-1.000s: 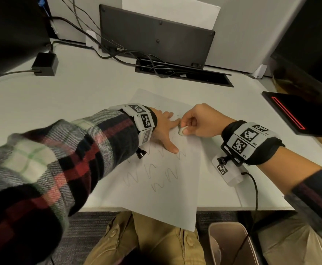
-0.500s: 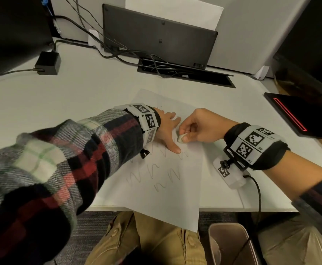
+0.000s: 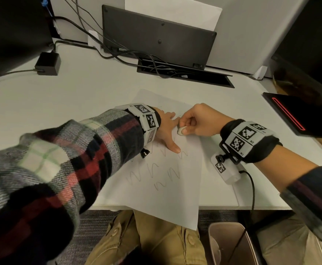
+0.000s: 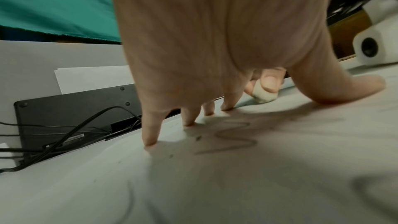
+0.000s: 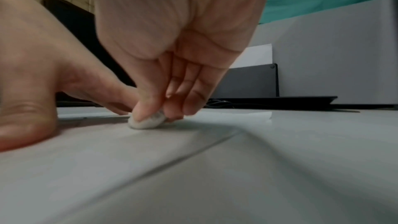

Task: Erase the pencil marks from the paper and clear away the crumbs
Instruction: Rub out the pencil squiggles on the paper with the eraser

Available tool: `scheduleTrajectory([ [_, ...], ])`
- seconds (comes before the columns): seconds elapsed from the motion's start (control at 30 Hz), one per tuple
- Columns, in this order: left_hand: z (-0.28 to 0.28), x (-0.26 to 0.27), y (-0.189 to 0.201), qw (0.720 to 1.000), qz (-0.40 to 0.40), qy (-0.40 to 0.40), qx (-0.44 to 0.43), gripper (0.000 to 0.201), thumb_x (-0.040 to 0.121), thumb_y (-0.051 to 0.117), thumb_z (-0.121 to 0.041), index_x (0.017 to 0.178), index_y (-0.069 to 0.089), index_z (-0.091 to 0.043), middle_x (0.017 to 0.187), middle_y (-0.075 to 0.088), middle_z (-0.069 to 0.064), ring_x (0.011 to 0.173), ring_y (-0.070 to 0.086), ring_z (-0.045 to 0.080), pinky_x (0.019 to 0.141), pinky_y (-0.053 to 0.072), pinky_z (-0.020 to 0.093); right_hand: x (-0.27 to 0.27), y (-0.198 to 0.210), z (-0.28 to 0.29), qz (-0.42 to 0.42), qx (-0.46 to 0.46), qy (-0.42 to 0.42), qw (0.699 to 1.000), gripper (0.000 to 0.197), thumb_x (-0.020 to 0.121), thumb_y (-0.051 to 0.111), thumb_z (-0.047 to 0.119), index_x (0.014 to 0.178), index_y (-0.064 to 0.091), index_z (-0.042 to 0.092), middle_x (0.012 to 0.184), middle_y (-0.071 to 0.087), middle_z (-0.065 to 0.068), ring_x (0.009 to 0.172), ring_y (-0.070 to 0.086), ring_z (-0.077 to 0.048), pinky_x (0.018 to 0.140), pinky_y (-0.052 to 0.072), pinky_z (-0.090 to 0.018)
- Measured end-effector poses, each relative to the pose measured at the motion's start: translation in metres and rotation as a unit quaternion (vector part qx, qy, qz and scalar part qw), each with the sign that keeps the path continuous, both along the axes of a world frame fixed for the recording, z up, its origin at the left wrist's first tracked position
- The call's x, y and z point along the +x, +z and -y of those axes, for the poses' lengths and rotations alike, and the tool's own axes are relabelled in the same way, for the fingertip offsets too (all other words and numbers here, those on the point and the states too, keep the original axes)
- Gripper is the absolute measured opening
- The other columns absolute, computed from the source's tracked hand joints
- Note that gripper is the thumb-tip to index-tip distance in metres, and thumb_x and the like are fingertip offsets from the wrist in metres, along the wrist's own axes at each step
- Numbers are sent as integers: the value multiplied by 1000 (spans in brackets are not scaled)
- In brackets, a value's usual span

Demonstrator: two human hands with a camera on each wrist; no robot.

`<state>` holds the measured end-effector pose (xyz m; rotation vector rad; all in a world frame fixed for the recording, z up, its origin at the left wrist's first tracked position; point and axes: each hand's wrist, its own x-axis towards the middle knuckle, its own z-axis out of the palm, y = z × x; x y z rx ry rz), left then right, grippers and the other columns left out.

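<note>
A white sheet of paper (image 3: 171,190) with several wavy pencil marks (image 3: 165,175) lies askew on the desk, its near corner hanging over the front edge. My left hand (image 3: 166,129) lies flat on the sheet with fingers spread, pressing it down. My right hand (image 3: 196,121) pinches a small white eraser (image 3: 181,130) between thumb and fingers, its tip on the paper just right of the left forefinger. In the left wrist view the eraser (image 4: 263,95) touches the sheet beyond my fingers, a pencil squiggle (image 4: 232,137) and dark crumbs (image 4: 197,138) under the palm. The right wrist view has the eraser (image 5: 146,120) pressed to the paper.
A black panel (image 3: 156,35) with cables stands at the back above a cable slot (image 3: 185,73). A black power brick (image 3: 48,63) sits back left. A dark device with a red line (image 3: 297,115) lies at the right. A bin (image 3: 231,243) stands below the desk edge.
The right hand with the eraser slid slightly toward me and back along the paper beside the left forefinger. The left hand stayed flat on the sheet.
</note>
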<state>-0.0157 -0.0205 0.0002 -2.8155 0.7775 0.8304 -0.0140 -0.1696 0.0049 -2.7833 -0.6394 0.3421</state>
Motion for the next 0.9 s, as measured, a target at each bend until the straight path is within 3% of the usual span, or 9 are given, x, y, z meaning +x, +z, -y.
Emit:
scheduleTrajectory([
  [0.17,-2,1,-1,1000,5,0,10,105,78,51,-68,148,-15,-26,157,-17,-1,145,-7,21,115,7,41,-15,-1,6,-84,34,14,996,10,77,73,15,86,71,12,71,62,4,54,52,8,59,41,-6],
  [0.27,-8,4,3,1000,10,1,3,100,78,54,-66,148,-9,-32,158,-11,1,145,-1,23,114,11,45,-5,2,11,-4,106,-51,993,13,76,74,15,87,69,9,70,59,8,57,54,5,60,43,-7],
  [0.33,-14,5,5,1000,7,12,-9,99,78,58,-62,149,-4,-32,158,-8,1,145,3,23,116,14,45,4,5,13,36,138,-93,985,15,76,75,18,86,68,9,72,60,3,62,54,-4,67,48,-19],
  [0.4,-20,7,4,1000,5,23,-18,101,77,61,-60,150,-2,-29,157,-7,-2,145,6,20,116,15,45,8,4,13,19,117,-95,988,13,76,75,20,83,67,11,75,62,-2,63,55,-11,71,50,-27],
  [0.57,-25,10,2,999,-8,26,-24,105,76,63,-59,150,-5,-28,157,-11,-7,145,-1,15,118,10,42,7,1,9,-50,74,-72,993,10,77,75,18,77,65,16,67,62,-1,56,58,-11,59,49,-16],
  [0.77,-22,5,4,1000,-11,26,7,106,78,58,-62,148,-13,-28,156,-18,-7,145,-6,13,115,10,40,-3,3,9,-135,69,-29,988,10,75,76,14,79,67,12,72,66,-8,56,58,-12,60,50,-19],
  [0.9,-22,4,5,1000,-14,24,13,106,78,57,-63,148,-14,-27,156,-19,-7,145,-6,13,115,11,40,2,2,-2,-84,84,-38,992,10,76,75,15,80,66,13,77,66,-7,62,58,-12,66,51,-20],
])
